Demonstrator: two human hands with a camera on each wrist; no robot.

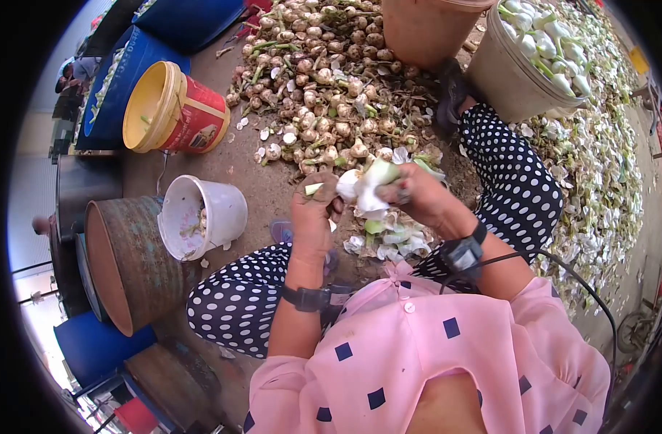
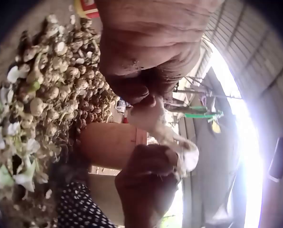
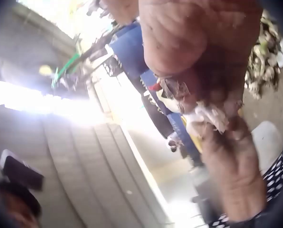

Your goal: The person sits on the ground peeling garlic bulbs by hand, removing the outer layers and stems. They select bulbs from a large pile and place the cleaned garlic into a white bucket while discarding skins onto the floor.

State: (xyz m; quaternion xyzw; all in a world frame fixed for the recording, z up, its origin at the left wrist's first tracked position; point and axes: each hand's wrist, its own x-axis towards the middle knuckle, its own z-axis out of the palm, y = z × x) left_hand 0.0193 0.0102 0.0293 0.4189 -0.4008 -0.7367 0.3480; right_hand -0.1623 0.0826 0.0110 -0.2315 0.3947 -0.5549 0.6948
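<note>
In front of the lap, my left hand point(image 1: 313, 213) grips a white garlic bulb point(image 1: 348, 186), and a short pale-green stem piece point(image 1: 313, 189) shows between its fingers. My right hand point(image 1: 426, 197) pinches white and green garlic skin point(image 1: 376, 181) right against the bulb. From the left wrist, the bulb point(image 2: 146, 117) sits under the curled left fingers, with the right hand point(image 2: 148, 175) close below. The right wrist view shows white skin point(image 3: 205, 118) between both hands; the right palm hides part of it.
A heap of unpeeled garlic point(image 1: 331, 94) lies ahead, and peelings point(image 1: 392, 239) lie beneath the hands. A bucket of cleaned garlic point(image 1: 519, 79) stands at front right beside an orange bucket point(image 1: 425, 32). On the left are a white bucket point(image 1: 226, 210), a yellow-red bucket point(image 1: 201, 119) and a rusty drum point(image 1: 146, 253).
</note>
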